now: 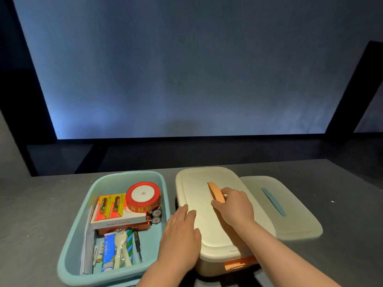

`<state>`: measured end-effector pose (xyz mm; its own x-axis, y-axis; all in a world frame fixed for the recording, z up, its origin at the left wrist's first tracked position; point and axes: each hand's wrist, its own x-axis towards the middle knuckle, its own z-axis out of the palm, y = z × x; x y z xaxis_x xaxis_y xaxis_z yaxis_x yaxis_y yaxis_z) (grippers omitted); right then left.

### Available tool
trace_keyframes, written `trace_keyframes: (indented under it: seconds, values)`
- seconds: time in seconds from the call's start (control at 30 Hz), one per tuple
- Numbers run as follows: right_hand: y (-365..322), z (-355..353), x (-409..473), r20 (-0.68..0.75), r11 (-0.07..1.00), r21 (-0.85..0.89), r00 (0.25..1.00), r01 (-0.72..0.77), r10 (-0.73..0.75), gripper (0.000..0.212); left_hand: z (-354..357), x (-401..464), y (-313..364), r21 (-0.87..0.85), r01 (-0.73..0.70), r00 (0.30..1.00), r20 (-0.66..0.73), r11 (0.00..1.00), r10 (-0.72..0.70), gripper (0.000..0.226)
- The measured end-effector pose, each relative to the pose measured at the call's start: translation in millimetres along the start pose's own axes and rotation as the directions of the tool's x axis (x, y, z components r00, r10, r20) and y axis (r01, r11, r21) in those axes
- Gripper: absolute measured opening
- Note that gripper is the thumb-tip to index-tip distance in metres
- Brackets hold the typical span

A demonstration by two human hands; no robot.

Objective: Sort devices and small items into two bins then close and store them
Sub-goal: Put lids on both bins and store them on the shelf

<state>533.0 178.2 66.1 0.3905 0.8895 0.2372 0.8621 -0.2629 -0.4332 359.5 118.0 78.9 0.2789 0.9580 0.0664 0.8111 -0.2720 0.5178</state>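
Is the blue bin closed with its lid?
No, the blue bin stands open with items showing, and its lid lies on the table beside the cream bin.

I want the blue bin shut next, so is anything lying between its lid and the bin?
Yes. The cream bin stands between them: the lid with the blue handle lies on the table to its right, the open blue bin to its left. Both hands, left and right, rest on the cream bin's lid.
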Motion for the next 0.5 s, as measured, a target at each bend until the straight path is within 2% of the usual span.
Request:
trace_keyframes:
  seconds: [0.23, 0.5]
  values:
    - [8.3, 8.0, -3.0, -0.021, 0.993, -0.118, 1.0, -0.013, 0.011, 0.055, 4.5, -2.0, -2.1, 0.057, -0.001, 1.0, -0.017, 0.998, 0.002, 0.048]
    - [9.2, 5.1, -8.8, 0.015, 0.993, -0.12, 1.0, 0.011, -0.009, 0.056, 6.7, -1.0, -2.0, 0.07, -0.024, 0.998, -0.049, 0.997, 0.028, 0.048]
